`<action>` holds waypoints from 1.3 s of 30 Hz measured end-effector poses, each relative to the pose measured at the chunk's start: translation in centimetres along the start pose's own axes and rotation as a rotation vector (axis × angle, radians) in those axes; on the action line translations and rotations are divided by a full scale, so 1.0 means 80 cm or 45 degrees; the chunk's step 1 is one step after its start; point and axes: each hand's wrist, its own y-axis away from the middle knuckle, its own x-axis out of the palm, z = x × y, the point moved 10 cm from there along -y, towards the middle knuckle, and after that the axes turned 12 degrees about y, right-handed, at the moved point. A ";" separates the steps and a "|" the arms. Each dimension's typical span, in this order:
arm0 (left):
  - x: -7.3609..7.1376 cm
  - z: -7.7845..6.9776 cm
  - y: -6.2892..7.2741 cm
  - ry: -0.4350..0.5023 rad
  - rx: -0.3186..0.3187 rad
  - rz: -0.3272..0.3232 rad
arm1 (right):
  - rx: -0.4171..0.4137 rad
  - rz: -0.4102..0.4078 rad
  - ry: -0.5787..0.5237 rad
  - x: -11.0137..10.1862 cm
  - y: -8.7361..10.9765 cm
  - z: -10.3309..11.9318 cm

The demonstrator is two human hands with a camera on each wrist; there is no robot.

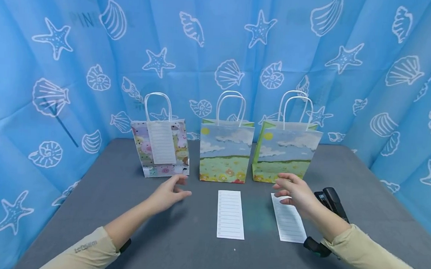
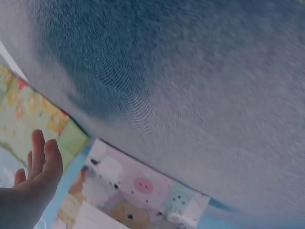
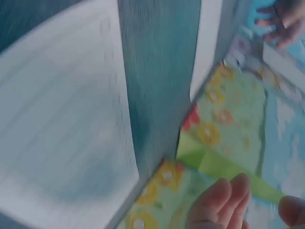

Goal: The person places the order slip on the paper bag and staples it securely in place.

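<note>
My left hand hovers in front of the animal-print paper bag, its fingers loosely bent and holding nothing. A lined paper slip lies against the front of that bag, its top near the white handle. My right hand is held above the far end of the right lined slip, fingers relaxed and nothing between them. Another lined checklist slip lies flat between the hands. In the right wrist view, the right fingers appear in front of a meadow-print bag.
Two meadow-print paper bags with white handles stand at the back, one in the middle and one on the right. A black tool, resembling a stapler, lies partly hidden under my right forearm. Behind the grey table hangs a blue curtain.
</note>
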 end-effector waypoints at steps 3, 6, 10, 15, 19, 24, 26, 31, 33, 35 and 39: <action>0.012 0.004 -0.003 -0.009 -0.017 0.038 | 0.000 0.041 -0.014 0.023 -0.004 0.003; 0.026 0.007 -0.009 -0.028 -0.038 0.076 | -0.007 0.098 0.005 0.045 -0.009 0.006; 0.043 0.008 -0.018 -0.045 -0.067 0.110 | -0.019 0.176 0.063 0.072 -0.016 0.008; 0.066 0.005 -0.028 -0.082 -0.068 0.182 | -0.020 0.214 0.164 0.094 -0.030 0.007; 0.079 0.004 -0.036 -0.118 -0.071 0.216 | -0.006 0.236 0.261 0.105 -0.042 0.004; 0.087 0.007 -0.050 -0.153 -0.109 0.222 | 0.019 0.256 0.354 0.116 -0.054 0.002; 0.090 0.008 -0.057 -0.146 -0.125 0.231 | 0.040 0.246 0.383 0.117 -0.058 0.000; 0.098 0.010 -0.073 -0.147 -0.150 0.265 | 0.102 0.197 0.467 0.119 -0.070 -0.005; 0.102 0.012 -0.080 -0.200 -0.147 0.281 | 0.127 0.189 0.498 0.119 -0.076 -0.007; 0.105 0.014 -0.085 -0.255 -0.148 0.288 | 0.145 0.192 0.519 0.120 -0.080 -0.009; 0.110 0.019 -0.093 -0.422 -0.131 0.282 | 0.147 0.205 0.542 0.123 -0.084 -0.010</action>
